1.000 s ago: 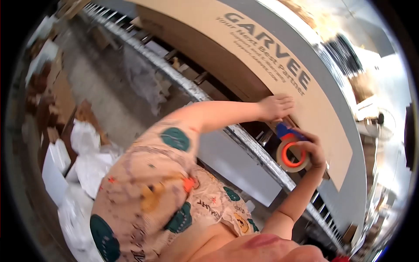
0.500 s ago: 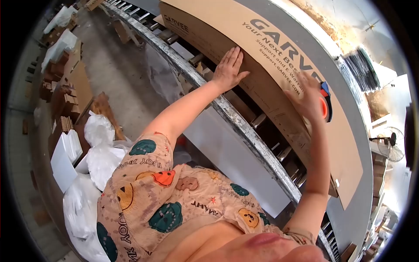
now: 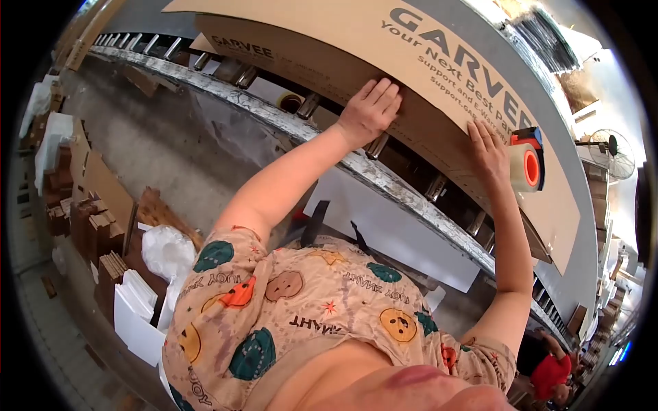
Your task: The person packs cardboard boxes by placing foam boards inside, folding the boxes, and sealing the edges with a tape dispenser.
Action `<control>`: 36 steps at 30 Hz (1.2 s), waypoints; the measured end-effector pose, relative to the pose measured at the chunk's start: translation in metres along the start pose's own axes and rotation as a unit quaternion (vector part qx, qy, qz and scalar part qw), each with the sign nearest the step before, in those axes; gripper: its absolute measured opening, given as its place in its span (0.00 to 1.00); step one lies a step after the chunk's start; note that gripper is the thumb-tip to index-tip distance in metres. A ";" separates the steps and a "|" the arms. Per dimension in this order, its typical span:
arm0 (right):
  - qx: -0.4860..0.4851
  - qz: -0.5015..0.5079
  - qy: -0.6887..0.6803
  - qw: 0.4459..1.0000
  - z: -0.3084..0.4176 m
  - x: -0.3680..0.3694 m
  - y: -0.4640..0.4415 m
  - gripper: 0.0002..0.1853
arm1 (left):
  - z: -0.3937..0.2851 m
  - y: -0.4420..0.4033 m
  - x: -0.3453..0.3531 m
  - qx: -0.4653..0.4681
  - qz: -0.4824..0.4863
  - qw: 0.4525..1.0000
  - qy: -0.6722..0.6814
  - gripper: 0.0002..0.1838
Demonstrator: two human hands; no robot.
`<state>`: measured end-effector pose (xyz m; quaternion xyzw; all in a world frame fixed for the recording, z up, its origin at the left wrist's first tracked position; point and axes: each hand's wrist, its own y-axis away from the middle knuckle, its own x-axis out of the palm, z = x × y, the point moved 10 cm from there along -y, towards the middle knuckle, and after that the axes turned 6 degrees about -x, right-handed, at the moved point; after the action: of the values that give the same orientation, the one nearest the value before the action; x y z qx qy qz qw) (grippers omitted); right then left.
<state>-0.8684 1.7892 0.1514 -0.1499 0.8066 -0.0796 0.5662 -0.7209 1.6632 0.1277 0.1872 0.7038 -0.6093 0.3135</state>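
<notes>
Currently one long brown carton [image 3: 370,41], printed GARVEE on its top panel and again on its near side, stretches from the upper left of the frame to the right; what it contains is hidden. Both of the person's hands are on it. The left hand [image 3: 373,113], at upper centre, lays its fingers against the near side, unclenched. The right hand [image 3: 490,151], right of centre, rests its extended fingers over the top panel's edge; its thumb is hidden, so I cannot tell whether it pinches the cardboard. Just beside it is one tape dispenser [image 3: 528,164], blue and orange, loaded with one roll; whether the hand grips this is also unclear.

Beneath the carton run several metal rollers behind a worn rail [image 3: 397,175]; one more tape roll [image 3: 291,103] shows among them at upper centre. A white panel [image 3: 404,233] lies below the rail. At left, one white plastic bag [image 3: 168,250], its contents indistinct, sits near stacked cardboard [image 3: 103,229]. One fan [image 3: 610,151] stands at right, and one other person [image 3: 552,373] in red appears at lower right.
</notes>
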 end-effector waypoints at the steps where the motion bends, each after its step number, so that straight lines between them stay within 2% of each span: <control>1: 0.006 -0.011 -0.012 1.000 0.000 0.002 0.000 0.25 | 0.002 -0.007 -0.009 0.011 -0.023 1.000 0.014 0.17; 6: 0.044 0.039 -0.168 0.984 0.016 0.013 -0.028 0.28 | 0.020 -0.017 0.000 0.050 -0.008 0.998 0.037 0.12; 8: 0.030 0.070 -0.087 0.993 0.022 0.027 -0.032 0.30 | 0.019 -0.014 0.000 0.069 -0.019 0.997 0.039 0.13; 9: 0.028 0.082 -0.079 0.993 0.024 0.029 -0.033 0.35 | 0.022 -0.014 0.001 0.060 -0.010 0.997 0.051 0.12; 13: 0.025 0.087 -0.091 0.992 0.030 0.028 -0.036 0.40 | 0.024 -0.013 -0.012 0.014 -0.015 0.998 0.052 0.11; 16: 0.009 0.068 -0.056 0.996 0.032 0.037 -0.032 0.41 | 0.027 0.001 -0.020 -0.022 -0.025 0.998 0.047 0.09; 18: -0.010 0.041 -0.029 0.999 0.032 0.035 -0.036 0.42 | 0.048 0.023 -0.044 -0.053 -0.085 0.994 0.051 0.09; 19: -0.012 0.034 -0.028 0.999 0.034 0.034 -0.037 0.42 | 0.065 0.032 -0.055 -0.054 -0.086 0.993 0.054 0.11; 20: -0.008 0.031 -0.030 0.999 0.037 0.036 -0.035 0.43 | 0.082 0.033 -0.062 -0.012 -0.098 0.995 0.017 0.15; 21: -0.011 0.033 -0.043 0.998 0.037 0.039 -0.035 0.43 | 0.100 0.020 -0.065 -0.002 -0.036 0.999 -0.021 0.27; 22: 0.001 0.048 -0.044 0.998 0.038 0.041 -0.033 0.43 | 0.124 0.004 -0.051 -0.029 0.074 0.995 -0.057 0.40; 23: 0.002 0.052 -0.041 0.998 0.039 0.040 -0.036 0.43 | 0.142 -0.005 -0.031 0.022 0.131 0.978 -0.161 0.40; 26: 0.025 0.076 -0.025 0.996 0.040 0.041 -0.042 0.44 | 0.165 0.013 -0.016 0.063 0.052 0.996 -0.044 0.41; 28: 0.052 0.099 -0.046 0.993 0.042 0.031 -0.048 0.39 | 0.165 0.019 -0.016 0.054 0.039 0.997 -0.033 0.40; 30: 0.055 0.205 -0.029 0.977 0.042 0.016 -0.070 0.29 | 0.166 0.019 -0.019 0.039 0.022 0.999 -0.031 0.39; 32: 0.142 0.100 -0.060 0.983 0.012 -0.042 -0.133 0.22 | 0.169 0.018 -0.022 0.050 0.015 0.997 -0.054 0.35; 33: 0.142 0.104 -0.060 0.983 0.005 -0.031 -0.147 0.22 | 0.172 0.019 -0.021 0.049 0.012 0.998 -0.044 0.36; 34: 0.262 0.058 -0.252 0.930 -0.025 -0.011 -0.151 0.23 | 0.176 0.017 -0.021 0.047 0.010 0.998 -0.043 0.36; 35: 0.364 0.010 -0.430 0.826 -0.041 0.012 -0.149 0.23 | 0.178 0.017 -0.021 0.045 0.011 0.998 -0.048 0.36; 36: 0.242 0.103 -0.015 0.965 0.027 0.016 -0.165 0.26 | 0.176 0.020 -0.022 0.044 0.016 0.997 -0.054 0.36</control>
<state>-0.8228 1.6298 0.1769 0.0739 0.7657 -0.2111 0.6030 -0.6544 1.4979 0.1169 0.1783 0.6555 -0.6438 0.3522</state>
